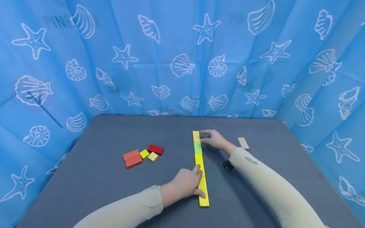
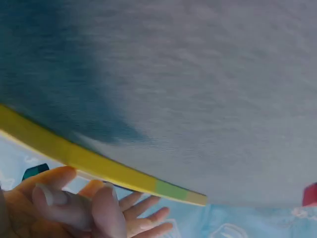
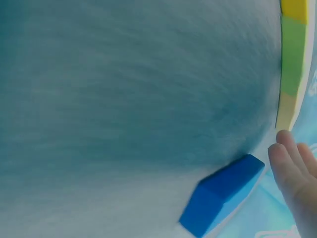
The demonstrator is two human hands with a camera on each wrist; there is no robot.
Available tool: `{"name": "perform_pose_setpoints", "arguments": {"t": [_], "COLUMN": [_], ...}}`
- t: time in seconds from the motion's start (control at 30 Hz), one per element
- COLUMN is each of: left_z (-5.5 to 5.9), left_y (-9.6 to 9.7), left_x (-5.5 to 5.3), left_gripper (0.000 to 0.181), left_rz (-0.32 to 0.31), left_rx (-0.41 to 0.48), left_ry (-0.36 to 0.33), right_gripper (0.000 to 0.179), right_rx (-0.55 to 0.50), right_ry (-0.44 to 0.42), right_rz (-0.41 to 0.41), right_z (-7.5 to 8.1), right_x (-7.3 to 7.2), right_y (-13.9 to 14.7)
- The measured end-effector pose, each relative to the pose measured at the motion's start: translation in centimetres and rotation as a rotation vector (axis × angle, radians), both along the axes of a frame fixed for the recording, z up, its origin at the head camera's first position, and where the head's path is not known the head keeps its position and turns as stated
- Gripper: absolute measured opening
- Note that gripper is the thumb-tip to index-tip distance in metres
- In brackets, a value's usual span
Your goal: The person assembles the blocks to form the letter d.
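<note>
A straight row of blocks runs away from me in the head view: two long yellow blocks (image 1: 203, 183) nearest, then a light green block (image 1: 197, 147), with a pale yellow block (image 1: 195, 136) at the far end. My left hand (image 1: 185, 182) lies over the yellow pair from the left, thumb on the near block and fingertips on the farther one. At the far end, my right hand (image 1: 215, 139) has its thumb and a finger spread along the right side of the pale yellow block. The right wrist view shows those fingertips (image 3: 279, 154) right at that end.
Left of the row lie two orange-red blocks (image 1: 132, 159), a small yellow block (image 1: 144, 154), a cream block (image 1: 152, 157) and a red block (image 1: 155, 149). A pale wooden block (image 1: 243, 143) and a dark object (image 1: 227, 165) are by the right forearm. A blue block (image 3: 223, 196) shows in the right wrist view.
</note>
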State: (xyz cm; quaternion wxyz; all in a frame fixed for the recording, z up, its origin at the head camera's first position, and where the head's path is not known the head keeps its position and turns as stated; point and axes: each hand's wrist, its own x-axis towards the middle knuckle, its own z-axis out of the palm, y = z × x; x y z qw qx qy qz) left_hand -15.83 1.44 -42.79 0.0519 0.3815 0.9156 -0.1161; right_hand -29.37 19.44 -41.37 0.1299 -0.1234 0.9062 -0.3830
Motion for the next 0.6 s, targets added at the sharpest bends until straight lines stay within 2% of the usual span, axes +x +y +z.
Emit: {"name": "perform_pose_setpoints", "arguments": {"t": [0.1, 0.23, 0.37, 0.47, 0.6], "left_z": [0.0, -0.1, 0.1, 0.1, -0.1], "left_y": [-0.3, -1.5, -3.8, -5.8, -8.6], "left_x": [0.4, 0.4, 0.1, -0.3, -0.9], "left_gripper": [0.076, 0.073, 0.071, 0.068, 0.063], "left_rz": [-0.021, -0.005, 0.014, 0.015, 0.004], "left_rx": [0.027, 0.110, 0.211, 0.291, 0.384], "left_ry": [0.035, 0.024, -0.008, -0.029, -0.007], "right_gripper": [0.052, 0.059, 0.069, 0.076, 0.084], "right_rx": [-0.002, 0.017, 0.032, 0.045, 0.105], "right_ry": [0.034, 0.080, 0.093, 0.068, 0.038], "right_rz": [0.027, 0.120, 0.235, 0.297, 0.370], "right_z": [0.0, -0.3, -0.6, -0.8, -1.0], "right_x": [1.4, 3.4, 5.4, 7.1, 9.1], "right_y": [0.4, 0.9, 1.1, 1.2, 1.2]}}
